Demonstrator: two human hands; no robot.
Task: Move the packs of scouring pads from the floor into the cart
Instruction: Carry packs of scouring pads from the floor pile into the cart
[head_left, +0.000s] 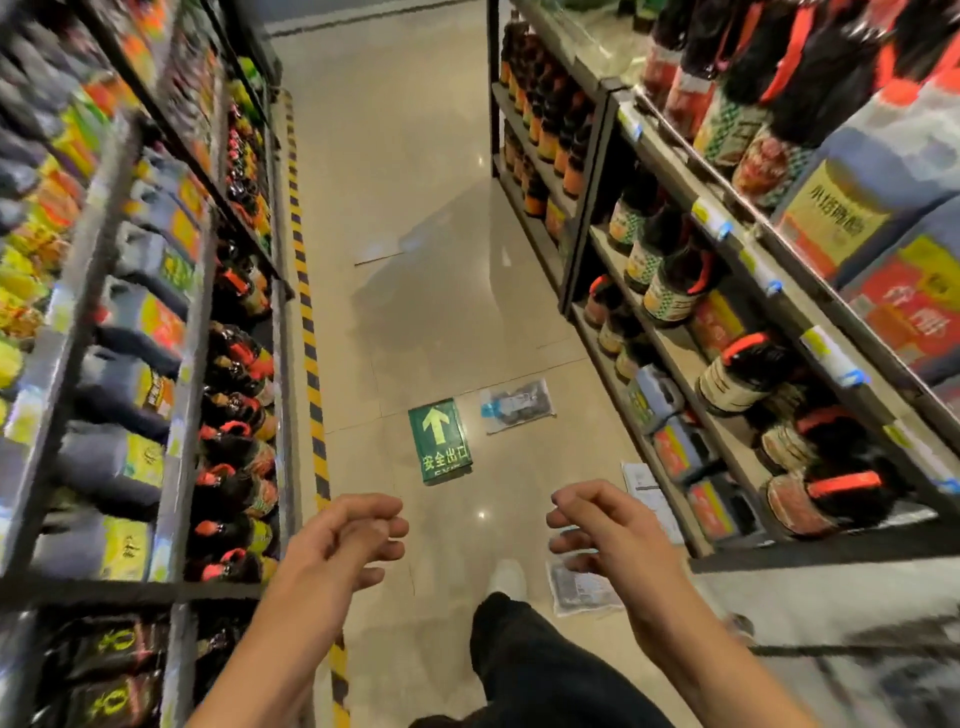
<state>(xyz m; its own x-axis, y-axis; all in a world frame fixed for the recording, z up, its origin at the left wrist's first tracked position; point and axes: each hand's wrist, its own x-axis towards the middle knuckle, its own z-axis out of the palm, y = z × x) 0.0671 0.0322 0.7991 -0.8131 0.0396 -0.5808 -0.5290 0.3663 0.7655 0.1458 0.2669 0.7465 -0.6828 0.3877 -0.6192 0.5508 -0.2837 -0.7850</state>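
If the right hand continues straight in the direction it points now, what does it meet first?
The right hand, loosely curled and empty, points forward and down the aisle. Most likely nothing before the glossy beige tile floor, roughly between the green exit-arrow floor sign and the clear plastic pack of dark scouring pads. Depth is unclear.

Floor is showing glossy beige tile. Floor tape along left shelf is running in yellow/black diagonal stripes. Sign is showing green w/ yellow-green arrow and characters. Far pack is showing clear wrap w/ dark grey pads, blue mark, white label. Near pack is showing clear wrap w/ dark grey contents. Bottles are showing dark brown w/ red-orange caps and cream labels. Shelf frames are appearing dark grey. Trouser leg is showing black; shoe white.
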